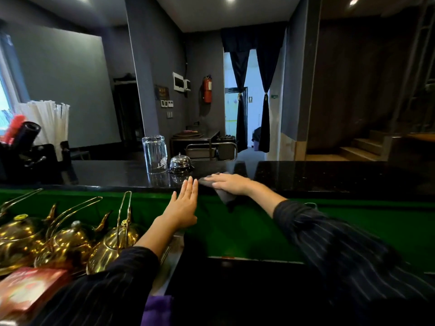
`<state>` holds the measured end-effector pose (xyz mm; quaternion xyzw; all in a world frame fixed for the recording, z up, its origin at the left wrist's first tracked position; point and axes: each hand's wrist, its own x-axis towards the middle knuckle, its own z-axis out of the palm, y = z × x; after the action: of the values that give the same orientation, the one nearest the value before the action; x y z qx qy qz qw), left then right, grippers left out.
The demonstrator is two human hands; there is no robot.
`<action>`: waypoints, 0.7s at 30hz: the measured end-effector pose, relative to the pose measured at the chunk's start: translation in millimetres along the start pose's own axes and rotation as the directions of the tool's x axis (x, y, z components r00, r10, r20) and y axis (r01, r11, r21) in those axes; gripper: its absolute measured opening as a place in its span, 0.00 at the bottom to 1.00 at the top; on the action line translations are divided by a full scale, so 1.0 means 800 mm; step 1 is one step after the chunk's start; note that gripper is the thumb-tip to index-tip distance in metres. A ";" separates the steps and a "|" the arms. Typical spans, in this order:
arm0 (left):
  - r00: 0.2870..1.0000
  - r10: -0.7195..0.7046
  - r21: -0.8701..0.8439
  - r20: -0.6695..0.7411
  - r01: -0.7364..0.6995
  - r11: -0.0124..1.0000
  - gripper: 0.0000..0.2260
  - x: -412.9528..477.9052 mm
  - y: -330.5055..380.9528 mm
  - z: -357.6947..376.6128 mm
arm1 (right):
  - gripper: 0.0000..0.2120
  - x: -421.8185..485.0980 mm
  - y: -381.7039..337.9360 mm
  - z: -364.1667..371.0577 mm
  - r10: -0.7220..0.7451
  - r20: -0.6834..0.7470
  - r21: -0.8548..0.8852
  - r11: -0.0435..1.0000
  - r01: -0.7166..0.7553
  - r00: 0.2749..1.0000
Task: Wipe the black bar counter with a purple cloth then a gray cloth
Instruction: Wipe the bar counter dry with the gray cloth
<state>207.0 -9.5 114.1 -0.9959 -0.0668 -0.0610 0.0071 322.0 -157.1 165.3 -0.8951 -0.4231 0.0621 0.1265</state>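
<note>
The black bar counter (317,175) runs across the middle of the head view. My right hand (229,183) lies flat on a gray cloth (224,195), pressing it onto the counter near its front edge; part of the cloth hangs over that edge. My left hand (184,203) is beside it to the left, fingers straight, its fingertips at the counter's front edge. It holds nothing. A purple cloth (156,310) lies low in the view, near my body.
An upturned glass (155,154) and a silver call bell (180,162) stand on the counter just left of my hands. Gold kettles (68,238) sit at lower left below the green counter front (353,220). A black holder with straws (47,121) stands far left.
</note>
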 end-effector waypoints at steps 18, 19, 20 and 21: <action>0.999 -0.003 -0.022 0.035 0.003 1.000 0.43 0.004 -0.004 0.004 | 0.21 0.026 -0.065 0.064 0.220 -0.445 -0.056 0.961 -0.272 0.868; 0.999 -0.011 -0.024 0.050 0.012 1.000 0.42 0.004 -0.003 0.000 | 0.21 0.020 -0.063 0.069 0.174 -0.465 -0.068 0.971 -0.231 0.868; 0.998 -0.020 -0.020 0.059 0.021 1.000 0.42 0.004 -0.002 -0.002 | 0.21 0.013 -0.056 0.070 0.135 -0.484 -0.084 0.976 -0.199 0.865; 0.997 -0.031 -0.012 0.066 0.032 0.999 0.42 0.004 0.000 -0.005 | 0.21 0.004 -0.043 0.071 0.102 -0.503 -0.104 0.979 -0.177 0.858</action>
<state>209.5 -8.9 118.3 -0.9962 -0.0822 -0.0290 -0.0027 285.8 -123.7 120.8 -0.9162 -0.3138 -0.1914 0.1599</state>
